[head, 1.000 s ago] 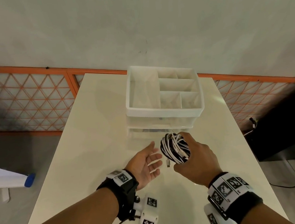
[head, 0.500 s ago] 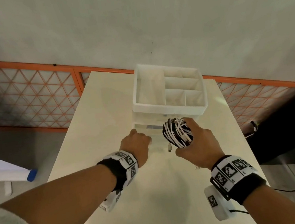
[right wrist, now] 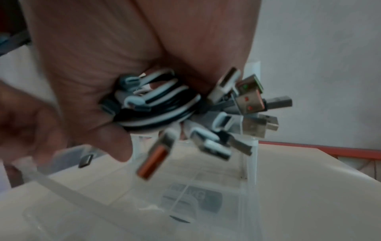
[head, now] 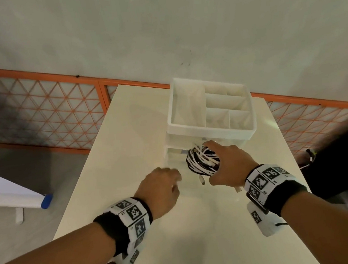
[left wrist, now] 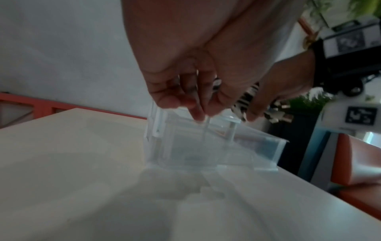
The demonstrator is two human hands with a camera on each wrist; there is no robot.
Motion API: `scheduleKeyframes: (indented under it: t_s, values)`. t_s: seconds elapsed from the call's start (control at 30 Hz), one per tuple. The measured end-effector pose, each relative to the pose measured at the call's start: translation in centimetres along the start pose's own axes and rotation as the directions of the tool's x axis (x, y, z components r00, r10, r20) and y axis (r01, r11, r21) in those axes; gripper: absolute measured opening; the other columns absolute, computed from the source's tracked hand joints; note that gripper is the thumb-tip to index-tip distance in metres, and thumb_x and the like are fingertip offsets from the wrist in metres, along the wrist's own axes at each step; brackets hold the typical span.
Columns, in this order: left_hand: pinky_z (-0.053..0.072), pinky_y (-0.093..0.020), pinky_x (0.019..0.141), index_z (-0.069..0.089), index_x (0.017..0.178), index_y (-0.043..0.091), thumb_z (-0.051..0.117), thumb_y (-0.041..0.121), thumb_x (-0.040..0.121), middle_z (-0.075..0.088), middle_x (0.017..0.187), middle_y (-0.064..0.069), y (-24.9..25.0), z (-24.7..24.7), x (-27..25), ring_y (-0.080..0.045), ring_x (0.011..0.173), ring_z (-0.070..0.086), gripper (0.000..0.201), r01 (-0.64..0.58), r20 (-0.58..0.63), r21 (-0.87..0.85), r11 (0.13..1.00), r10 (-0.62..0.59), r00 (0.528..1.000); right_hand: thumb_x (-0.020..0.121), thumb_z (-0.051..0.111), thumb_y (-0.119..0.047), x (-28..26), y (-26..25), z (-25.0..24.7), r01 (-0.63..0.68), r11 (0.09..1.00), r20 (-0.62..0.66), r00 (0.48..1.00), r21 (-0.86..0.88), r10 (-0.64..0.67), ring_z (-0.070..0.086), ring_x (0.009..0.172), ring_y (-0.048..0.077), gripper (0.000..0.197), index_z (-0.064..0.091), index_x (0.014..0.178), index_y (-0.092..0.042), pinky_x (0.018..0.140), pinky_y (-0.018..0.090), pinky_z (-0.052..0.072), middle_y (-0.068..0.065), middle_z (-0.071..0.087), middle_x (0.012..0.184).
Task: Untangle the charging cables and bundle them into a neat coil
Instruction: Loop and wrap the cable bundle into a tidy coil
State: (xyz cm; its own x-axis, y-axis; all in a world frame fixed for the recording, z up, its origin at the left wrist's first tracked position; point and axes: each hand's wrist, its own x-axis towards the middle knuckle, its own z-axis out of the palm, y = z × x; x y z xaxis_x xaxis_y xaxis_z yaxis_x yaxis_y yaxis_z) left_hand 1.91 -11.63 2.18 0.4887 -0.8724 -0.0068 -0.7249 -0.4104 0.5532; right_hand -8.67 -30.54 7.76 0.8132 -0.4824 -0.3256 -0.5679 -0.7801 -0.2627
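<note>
A tight coil of black and white charging cables (head: pixel 202 161) is gripped in my right hand (head: pixel 214 162), with its plugs (right wrist: pixel 247 104) sticking out below the fingers. The coil (right wrist: pixel 160 104) hangs just above a clear drawer (right wrist: pixel 206 187) that stands pulled out from the foot of the white organizer (head: pixel 212 131). My left hand (head: pixel 175 176) is palm down to the left of the coil. Its fingertips (left wrist: pixel 198 114) pinch the front wall of the clear drawer (left wrist: pixel 206 146).
The organizer's top tray (head: pixel 172 110) has several empty compartments and stands at the far middle of the cream table (head: pixel 128 158). An orange lattice railing (head: pixel 47 115) runs behind the table. Black furniture (head: pixel 345 155) stands beyond the right edge.
My left hand turned from palm up and open to palm down and took hold of the drawer front. My right hand carried the coil forward to the organizer.
</note>
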Motion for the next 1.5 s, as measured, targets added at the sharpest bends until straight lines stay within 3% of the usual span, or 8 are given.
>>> scheduleKeyframes:
  t_s: [0.1,0.2,0.4,0.63,0.8,1.0,1.3,1.5]
  values:
    - [0.045,-0.027,0.094,0.054,0.133,0.017,0.059,0.007,0.087,0.055,0.127,-0.002,-0.4,-0.5,1.5,-0.019,0.108,0.054,0.048,-0.117,-0.225,-0.12,0.986,0.088,0.97,0.062,0.08,-0.034,1.2,-0.7,0.6,0.035,0.996,0.089,0.996,-0.085,-0.028,0.065,0.094,0.026,0.089,0.035,0.138,-0.044,0.08,0.035,0.058,-0.003,0.067,0.113]
    - [0.027,-0.013,0.108,0.053,0.141,0.024,0.059,0.007,0.092,0.045,0.149,0.004,-0.4,-0.2,2.8,-0.015,0.131,0.043,0.052,-0.257,-0.104,-0.106,0.961,0.246,0.964,0.066,0.08,-0.031,2.2,-1.5,1.1,0.082,0.983,0.166,0.985,-0.162,-0.055,0.061,0.086,0.024,0.082,0.039,0.137,-0.038,0.073,0.032,0.054,-0.003,0.067,0.109]
    - [0.05,-0.039,0.094,0.066,0.127,0.032,0.054,0.026,0.098,0.048,0.149,0.013,0.0,1.1,4.0,-0.023,0.125,0.054,0.032,-0.192,0.053,-0.006,0.981,0.192,0.98,0.071,0.082,-0.023,3.3,-1.2,1.9,0.135,0.986,0.236,0.966,-0.1,-0.108,0.058,0.086,0.019,0.085,0.038,0.143,-0.03,0.052,0.021,0.042,-0.002,0.063,0.124]
    - [0.049,-0.034,0.087,0.064,0.127,0.032,0.049,0.036,0.098,0.051,0.144,0.011,0.9,2.3,5.3,-0.027,0.113,0.06,0.033,-0.039,0.189,0.11,0.993,0.017,0.982,0.073,0.086,-0.029,2.8,0.3,2.4,0.13,0.991,0.193,0.973,0.008,-0.129,0.054,0.128,0.023,0.095,0.034,0.153,-0.027,0.105,0.036,0.046,0.0,0.054,0.143]
    - [0.044,-0.032,0.075,0.062,0.125,0.023,0.047,0.032,0.098,0.055,0.138,0.003,3.1,3.7,6.4,-0.024,0.11,0.055,0.033,0.057,0.208,0.235,0.97,-0.108,0.972,0.079,0.072,-0.043,0.2,1.4,2.4,0.194,0.981,-0.052,0.98,-0.008,-0.194,0.061,0.096,0.017,0.026,0.062,0.101,-0.034,0.083,0.039,0.054,-0.006,0.065,0.102]
    - [0.05,-0.041,0.084,0.067,0.115,0.019,0.039,0.033,0.103,0.03,0.156,-0.004,2.9,2.3,5.8,-0.031,0.118,0.046,0.034,-0.093,0.345,0.355,0.93,-0.038,0.938,0.094,0.064,-0.03,-3.2,1.0,9.5,0.202,0.959,-0.173,0.956,-0.198,-0.237,0.038,0.145,0.031,0.052,0.051,0.141,-0.012,0.112,0.044,0.044,0.007,0.051,0.147]
    - [0.035,-0.043,0.113,0.041,0.146,0.024,0.033,0.036,0.104,0.003,0.166,-0.003,2.1,1.2,4.5,-0.029,0.145,0.027,0.044,-0.114,0.421,0.199,0.973,0.02,0.907,0.088,0.07,-0.014,-2.5,1.9,10.5,0.234,0.966,-0.386,0.886,-0.11,-0.259,0.059,0.122,0.03,0.031,0.068,0.119,-0.013,0.082,0.032,0.059,0.008,0.058,0.124]
    - [0.025,-0.042,0.118,0.026,0.154,0.019,0.039,0.042,0.101,0.0,0.167,-0.003,2.8,1.8,5.3,-0.022,0.153,0.003,0.059,-0.025,0.37,0.254,0.967,-0.074,0.926,0.071,0.068,-0.005,-0.2,0.7,9.1,0.095,0.961,-0.364,0.912,-0.26,-0.189,0.061,0.106,0.036,0.041,0.072,0.111,-0.007,0.098,0.049,0.051,0.01,0.066,0.104]
